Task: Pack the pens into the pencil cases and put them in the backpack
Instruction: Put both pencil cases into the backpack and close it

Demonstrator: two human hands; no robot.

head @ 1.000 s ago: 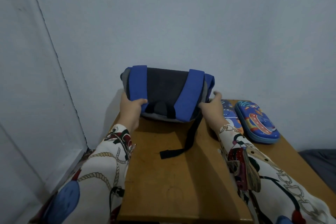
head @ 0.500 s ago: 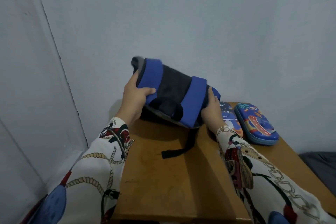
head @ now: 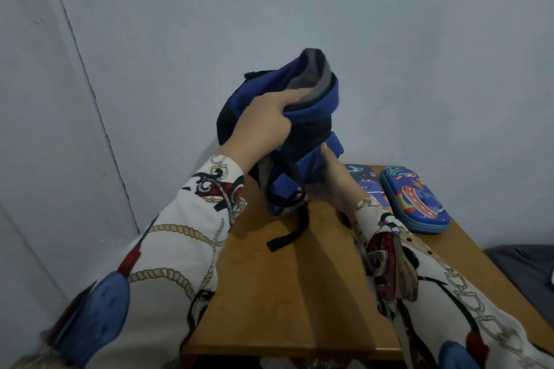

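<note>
the backpack (head: 302, 135) is blue with a dark centre panel and grey lining showing at its upper rim. it stands tipped on end above the far edge of the table (head: 287, 293), its lower end just over the wood near the far left corner. a black strap (head: 295, 228) hangs from it and its free end lies on the tabletop.

the left hand (head: 260, 126) grips the upper blue edge, fingers curled over the fabric. the right hand (head: 332, 186) holds the lower right side; its thumb lies along the blue panel, and its other fingers are behind the bag, so the full grip cannot be told. the hands are apart, one high, one low.

two pencil cases lie side by side at the far right corner of the table. the blue pencil case (head: 415, 199), with a cartoon print, is nearest the right edge. the dark space-print pencil case (head: 364, 181) lies just beside it, towards the backpack.

change from half a second ago: the backpack has turned from a slanted, nearly flat attitude to almost upright. the left hand has risen with the upper end. the pencil cases are in the same place.

the space-print case is partly covered by the right wrist. both patterned sleeves are cut off at the lower frame edge. the backpack's upper rim is blurred. whether either case is zipped cannot be told.
</note>
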